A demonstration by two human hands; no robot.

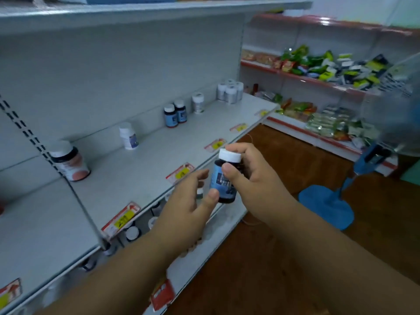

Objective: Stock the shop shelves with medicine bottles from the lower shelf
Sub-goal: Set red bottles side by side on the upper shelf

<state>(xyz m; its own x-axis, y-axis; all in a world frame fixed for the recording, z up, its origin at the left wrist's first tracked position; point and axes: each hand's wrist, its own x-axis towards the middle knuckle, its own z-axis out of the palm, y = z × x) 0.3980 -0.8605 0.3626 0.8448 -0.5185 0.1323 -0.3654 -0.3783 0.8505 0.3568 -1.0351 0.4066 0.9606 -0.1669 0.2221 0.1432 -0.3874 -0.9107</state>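
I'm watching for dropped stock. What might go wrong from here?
1. The right hand holds the bottle out past the shelf edge, over the floor; the left hand only touches it with a thumb, so a slip could drop it.
2. Setting it beside the blue pair could knock them over.

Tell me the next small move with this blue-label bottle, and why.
Probably carry the dark white-capped bottle with the blue label forward and set it upright beside the two matching blue-label bottles at the back of the grey shelf. The right hand grips it in front of the shelf edge, the left hand touches its base, and bare shelf lies next to that pair.
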